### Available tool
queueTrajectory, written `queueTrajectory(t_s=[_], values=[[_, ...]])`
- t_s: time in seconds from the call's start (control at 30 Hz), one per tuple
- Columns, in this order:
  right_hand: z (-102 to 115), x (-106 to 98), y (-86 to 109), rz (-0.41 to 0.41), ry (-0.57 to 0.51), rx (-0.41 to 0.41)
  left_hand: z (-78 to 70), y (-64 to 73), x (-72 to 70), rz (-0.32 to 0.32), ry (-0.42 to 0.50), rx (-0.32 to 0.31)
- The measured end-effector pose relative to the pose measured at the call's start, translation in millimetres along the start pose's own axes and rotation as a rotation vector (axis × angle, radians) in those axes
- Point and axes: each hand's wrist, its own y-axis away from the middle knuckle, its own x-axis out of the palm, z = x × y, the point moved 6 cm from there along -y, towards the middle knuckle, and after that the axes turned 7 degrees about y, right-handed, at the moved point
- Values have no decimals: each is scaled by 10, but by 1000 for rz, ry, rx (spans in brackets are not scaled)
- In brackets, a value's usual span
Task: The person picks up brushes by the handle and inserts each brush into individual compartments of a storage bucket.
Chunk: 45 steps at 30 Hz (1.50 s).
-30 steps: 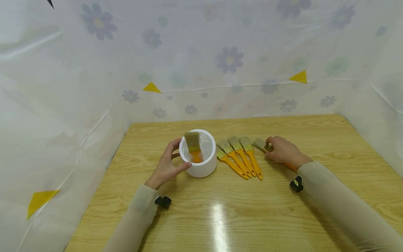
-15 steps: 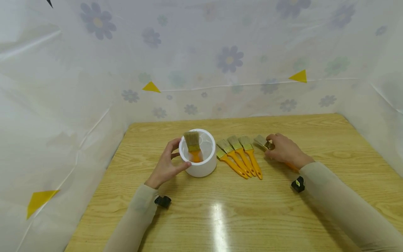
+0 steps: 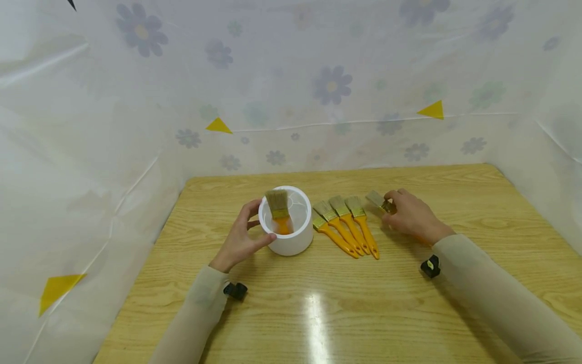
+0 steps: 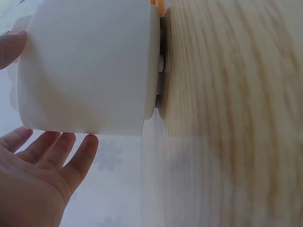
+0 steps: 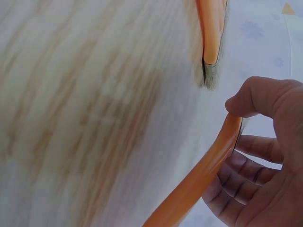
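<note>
Four brushes (image 3: 344,232) lay fanned on the table (image 3: 364,303) in the head view, beside a white cup (image 3: 291,246) holding an upended brush (image 3: 279,208). From the left wrist, the left hand (image 4: 40,177) gripped the cup; from the right, the right hand (image 5: 289,156) pinched a separate brush (image 5: 195,183).

A white, round, open-topped container (image 3: 290,246) stands upright. Inside leans 1 flat brush (image 3: 279,205), bristles up, orange handle down. Just right, 4 matching brushes (image 3: 352,230) lie fanned on the worktop (image 3: 364,313), bristles away from the person. Another orange-handled brush (image 5: 194,177) is pinched between the right fingers (image 5: 251,97), bristles pointing forward-left.
</note>
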Motion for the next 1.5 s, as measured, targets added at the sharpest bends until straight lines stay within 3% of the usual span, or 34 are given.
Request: queueTrajectory(t_s=[0.53,0.9,1.5], values=[[61,-223,1,-139,-31,-46,-7,-6,3,10,-11,-4],[94,-237,29,-163,-50,-54,-4,7,26,19,-7,11],[333,-276,112,-241,-74,-110,-11,5,28,16,-7,13]])
